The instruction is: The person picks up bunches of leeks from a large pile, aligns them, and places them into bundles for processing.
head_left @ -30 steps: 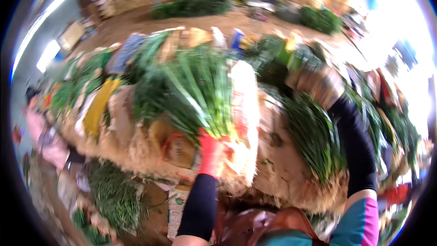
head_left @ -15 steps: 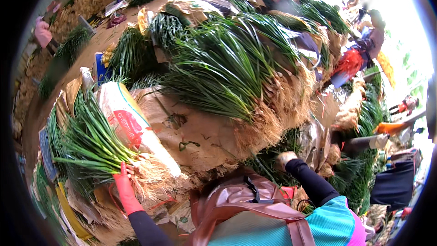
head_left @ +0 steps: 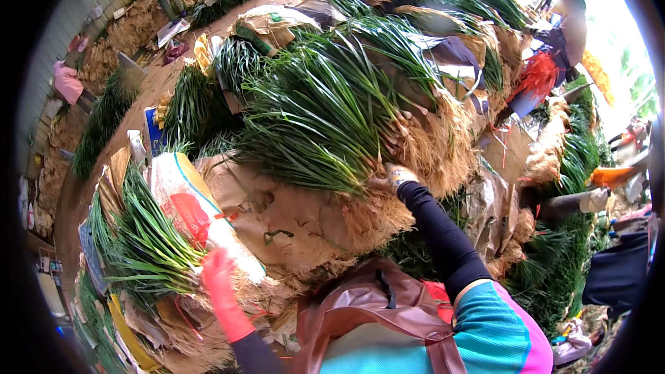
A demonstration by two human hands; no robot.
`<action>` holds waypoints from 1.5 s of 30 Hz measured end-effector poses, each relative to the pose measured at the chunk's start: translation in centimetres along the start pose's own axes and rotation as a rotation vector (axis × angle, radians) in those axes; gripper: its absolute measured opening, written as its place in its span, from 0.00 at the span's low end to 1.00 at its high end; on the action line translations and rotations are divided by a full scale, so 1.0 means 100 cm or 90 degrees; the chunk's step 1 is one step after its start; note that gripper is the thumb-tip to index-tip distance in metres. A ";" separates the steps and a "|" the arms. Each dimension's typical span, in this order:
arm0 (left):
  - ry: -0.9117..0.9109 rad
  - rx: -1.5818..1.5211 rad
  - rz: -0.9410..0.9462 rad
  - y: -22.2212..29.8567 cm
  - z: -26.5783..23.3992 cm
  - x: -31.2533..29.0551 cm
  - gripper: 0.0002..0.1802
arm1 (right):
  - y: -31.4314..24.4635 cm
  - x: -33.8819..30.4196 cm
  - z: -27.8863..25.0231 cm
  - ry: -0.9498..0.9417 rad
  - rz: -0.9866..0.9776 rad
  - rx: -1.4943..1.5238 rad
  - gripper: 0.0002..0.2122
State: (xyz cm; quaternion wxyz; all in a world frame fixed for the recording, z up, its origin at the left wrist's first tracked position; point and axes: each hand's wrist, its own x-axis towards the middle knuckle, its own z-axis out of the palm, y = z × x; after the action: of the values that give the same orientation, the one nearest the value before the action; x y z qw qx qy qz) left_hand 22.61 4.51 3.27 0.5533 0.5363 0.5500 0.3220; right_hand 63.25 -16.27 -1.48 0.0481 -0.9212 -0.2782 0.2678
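Note:
A large pile of green onions lies across the sacking, leaves to the left and tan roots to the right. My right hand, in a patterned light glove, closes on the stem bases at the pile's near edge; roots partly hide its fingertips. My left hand, in a red glove, is smeared by motion, so its fingers are unclear. It is beside the root end of a smaller bunch of green onions, which rests against a white and red sack. A thin red strip shows above that glove.
Brown sacking covers the heap in front of me. More covered onion bundles stand behind. A person is at the far right, others at the far left. A dark cloth hangs at right.
My right hand has moved up and left from beside the heap onto the onion pile's stems. The left hand has shifted right and come off the smaller bunch's stems. The view has tilted slightly.

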 end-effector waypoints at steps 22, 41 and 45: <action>-0.112 -0.026 -0.254 -0.100 0.112 0.013 0.36 | 0.010 -0.029 -0.034 0.201 -0.202 0.110 0.15; -0.267 0.611 0.204 -0.082 0.193 -0.067 0.17 | -0.135 -0.013 0.071 0.019 -0.756 0.115 0.18; -0.463 0.326 0.128 -0.082 0.194 -0.114 0.12 | -0.138 0.028 0.060 -0.132 -0.432 -0.321 0.20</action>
State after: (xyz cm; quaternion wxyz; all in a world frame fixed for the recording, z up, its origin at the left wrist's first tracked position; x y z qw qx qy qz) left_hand 37.04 -12.66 -4.98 0.5264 0.7847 0.3268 0.0186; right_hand 55.39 -3.51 -4.66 -0.1213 -0.7290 -0.6250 0.2515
